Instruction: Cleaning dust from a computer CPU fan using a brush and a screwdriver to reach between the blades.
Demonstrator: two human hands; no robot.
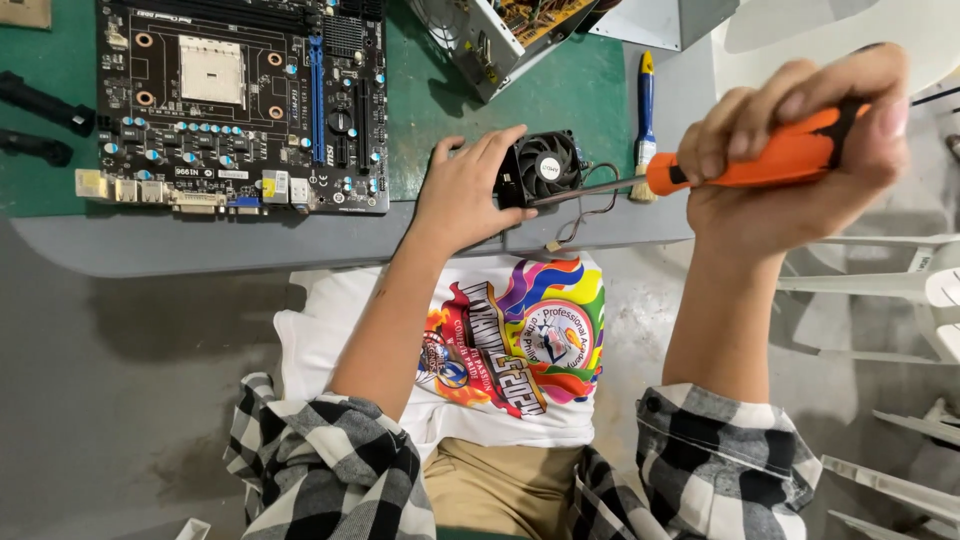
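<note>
Left hand (pixel 462 192) clamps fan (pixel 545 167) at bench (pixel 200 245) front edge; right hand (pixel 800 150) fists screwdriver (pixel 700 168). Keep the tip square, pressure steady.

One motherboard (pixel 240 100), one cooler fan (pixel 545 167), one orange-handled screwdriver (pixel 740 165), one brush (pixel 646 120)

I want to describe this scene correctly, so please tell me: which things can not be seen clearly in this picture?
Head view only:
- Cooler fan: its left side is hidden by the left hand.
- Screwdriver: its tip ends at the fan, too small to tell what it touches; the right hand covers much of the orange handle.
- Motherboard: top cut off by the upper edge.
- Metal case: mostly cut off by the upper edge.
</note>
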